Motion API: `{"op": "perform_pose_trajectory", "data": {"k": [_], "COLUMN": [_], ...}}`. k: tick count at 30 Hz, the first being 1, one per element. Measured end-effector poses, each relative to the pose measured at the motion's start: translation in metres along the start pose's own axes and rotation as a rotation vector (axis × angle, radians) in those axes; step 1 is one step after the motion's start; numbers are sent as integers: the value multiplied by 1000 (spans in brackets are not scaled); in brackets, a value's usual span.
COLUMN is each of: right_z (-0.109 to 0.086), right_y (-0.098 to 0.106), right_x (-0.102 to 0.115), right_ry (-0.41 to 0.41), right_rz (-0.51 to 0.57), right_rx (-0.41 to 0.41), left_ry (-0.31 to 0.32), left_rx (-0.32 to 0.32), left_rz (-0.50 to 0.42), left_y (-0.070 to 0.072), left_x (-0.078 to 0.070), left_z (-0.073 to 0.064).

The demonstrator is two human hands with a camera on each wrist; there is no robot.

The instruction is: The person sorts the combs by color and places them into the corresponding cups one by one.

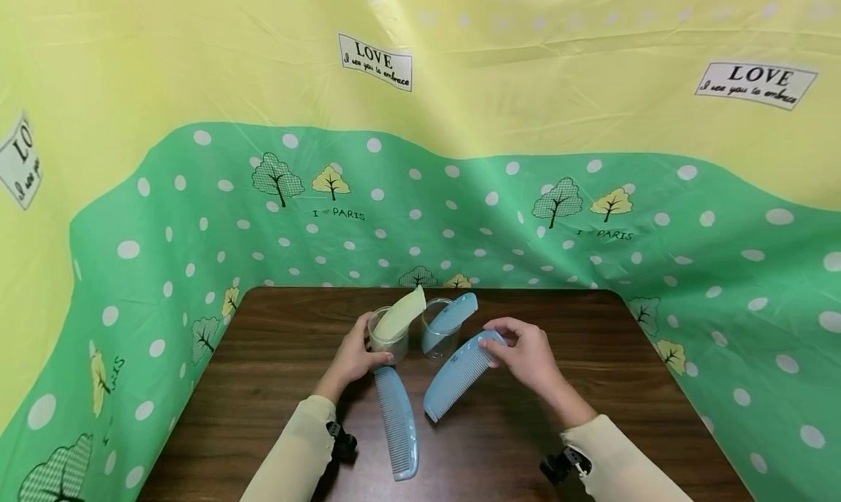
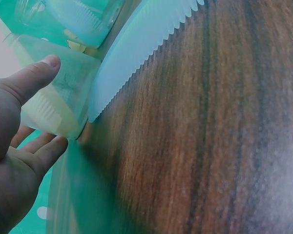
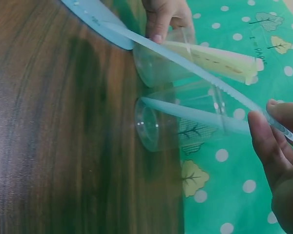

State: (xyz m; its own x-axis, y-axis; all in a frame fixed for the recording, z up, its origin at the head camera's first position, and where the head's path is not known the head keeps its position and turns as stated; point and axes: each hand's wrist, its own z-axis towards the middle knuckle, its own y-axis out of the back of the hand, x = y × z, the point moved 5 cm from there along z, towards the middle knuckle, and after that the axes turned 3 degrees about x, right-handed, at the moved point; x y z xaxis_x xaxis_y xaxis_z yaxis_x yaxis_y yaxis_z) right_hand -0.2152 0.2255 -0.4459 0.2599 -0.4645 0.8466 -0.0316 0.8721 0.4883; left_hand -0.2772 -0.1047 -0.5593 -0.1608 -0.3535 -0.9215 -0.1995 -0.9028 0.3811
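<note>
My left hand (image 1: 352,356) holds a clear cup (image 2: 73,73), thumb on one side and fingers on the other. A pale yellow comb (image 1: 402,315) leans inside that cup, its end above the rim. Beside it stands a second clear cup (image 3: 149,127) with a blue comb (image 1: 450,321) leaning in it. Between thumb and fingers, my right hand (image 1: 528,352) pinches one end of another blue comb (image 1: 463,371); it slants down to the left in front of the second cup. One more blue comb (image 1: 407,436) lies on the table, near my left thumb.
The dark wood table (image 1: 263,400) ends at the back against a green and yellow printed curtain (image 1: 447,217), which also hangs along both sides. A black wrist camera (image 1: 343,443) sits on the left sleeve, another camera (image 1: 561,464) on the right.
</note>
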Motion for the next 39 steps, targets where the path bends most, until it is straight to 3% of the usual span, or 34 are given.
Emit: {"op": "perform_pose_trajectory", "data": {"k": [10,34,39], "right_z": [0,9,8], "right_y": [18,43,46], "right_x": [16,28,42], "right_ry": [33,94,76], "right_rz": [107,180,173], "right_rx": [-108,-330,-358], "left_ry": [-4,-1,-4], "left_rx": [-10,-2,-2], "left_rz": [-2,-9,-8], "left_y": [0,0,0], "left_x": [0,-3,-4], "left_z": [0,-2,-2]}}
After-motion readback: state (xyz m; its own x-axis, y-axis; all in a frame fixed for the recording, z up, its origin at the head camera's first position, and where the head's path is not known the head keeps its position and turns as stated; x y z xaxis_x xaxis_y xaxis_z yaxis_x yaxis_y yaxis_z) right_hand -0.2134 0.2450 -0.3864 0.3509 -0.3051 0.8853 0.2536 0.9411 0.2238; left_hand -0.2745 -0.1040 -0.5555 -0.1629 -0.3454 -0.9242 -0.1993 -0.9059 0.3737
